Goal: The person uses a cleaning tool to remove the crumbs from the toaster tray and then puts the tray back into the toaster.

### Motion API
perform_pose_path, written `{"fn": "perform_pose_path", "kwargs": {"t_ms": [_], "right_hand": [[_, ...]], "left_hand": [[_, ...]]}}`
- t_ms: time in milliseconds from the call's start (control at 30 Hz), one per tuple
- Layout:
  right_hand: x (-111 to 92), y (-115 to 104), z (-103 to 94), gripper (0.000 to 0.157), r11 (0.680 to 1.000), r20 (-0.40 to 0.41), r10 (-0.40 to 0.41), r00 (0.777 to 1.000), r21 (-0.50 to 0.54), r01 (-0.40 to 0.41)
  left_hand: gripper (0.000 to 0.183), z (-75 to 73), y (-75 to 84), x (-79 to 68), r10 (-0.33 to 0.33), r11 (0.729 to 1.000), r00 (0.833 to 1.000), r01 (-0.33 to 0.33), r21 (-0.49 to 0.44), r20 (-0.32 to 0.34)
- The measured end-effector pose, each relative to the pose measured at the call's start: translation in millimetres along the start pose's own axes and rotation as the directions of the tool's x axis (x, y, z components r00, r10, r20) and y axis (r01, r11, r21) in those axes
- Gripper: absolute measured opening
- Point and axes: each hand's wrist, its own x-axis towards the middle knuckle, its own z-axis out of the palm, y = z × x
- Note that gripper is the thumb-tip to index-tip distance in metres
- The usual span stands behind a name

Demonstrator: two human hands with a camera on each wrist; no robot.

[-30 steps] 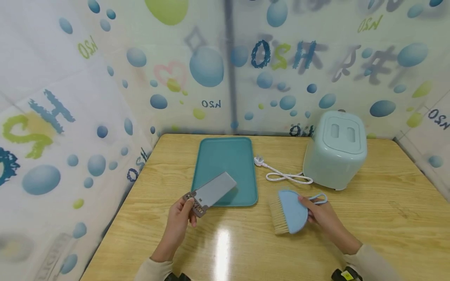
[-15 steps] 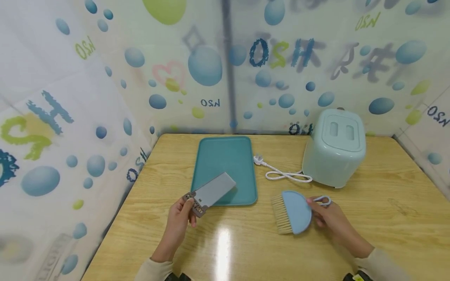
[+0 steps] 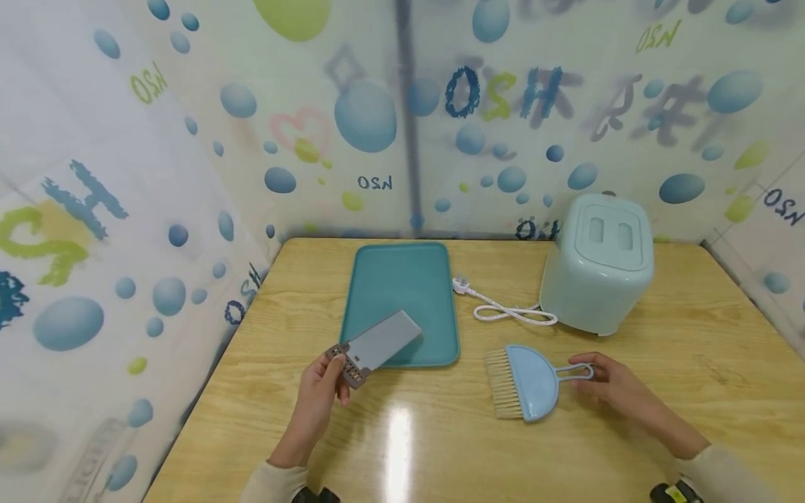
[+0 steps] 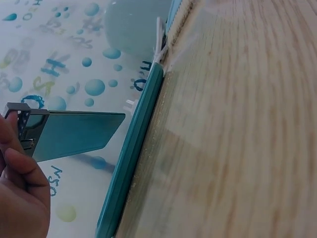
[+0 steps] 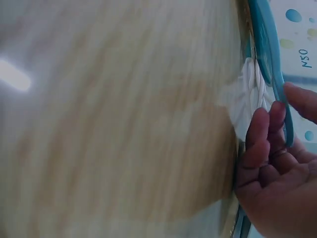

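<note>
My left hand (image 3: 317,395) grips the brownish slotted end of a crumb tray (image 3: 386,337), a flat grey metal plate. It is raised and slants over the near edge of the teal serving tray (image 3: 405,279). In the left wrist view, the crumb tray (image 4: 79,133) is seen edge-on above the serving tray (image 4: 133,148). My right hand (image 3: 619,391) is at the looped handle of a light blue brush (image 3: 531,384), whose pale bristles point left. In the right wrist view, the thumb and curled fingers lie on either side of the handle (image 5: 280,64) near its end.
A pale green toaster (image 3: 600,272) with a slotted top stands at the back right of the wooden table (image 3: 264,412). Its white cord (image 3: 509,312), looped loosely, ends in a plug (image 3: 462,284) beside the serving tray. Patterned curtains (image 3: 302,105) rise behind and on the sides.
My right hand has slid right, from the brush's body to the end of its handle, and the whole handle now shows. The brush shifted slightly right. My left hand stays with the crumb tray.
</note>
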Motion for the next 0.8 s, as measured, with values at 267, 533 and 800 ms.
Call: {"fn": "perform_pose_path", "kwargs": {"t_ms": [267,533,800], "right_hand": [[1.8,2.5,-3.5,0.032,0.963,-0.052,-0.154,0.987,-0.231,0.138],[5.4,7.3,-6.9,0.022,0.87,-0.056,-0.316,0.947,-0.415,0.265],[3.9,8.8,-6.3,0.02,0.829,-0.049,-0.329,0.943,-0.493,0.264]], "left_hand": [[0.037,1.5,1.6,0.3,0.009,1.0,1.0,-0.009,-0.01,0.011],[0.036,1.8,2.0,-0.6,0.01,1.0,1.0,-0.01,-0.016,0.011],[0.033,1.9,1.6,-1.1,0.011,1.0,1.0,-0.011,-0.01,0.016]]}}
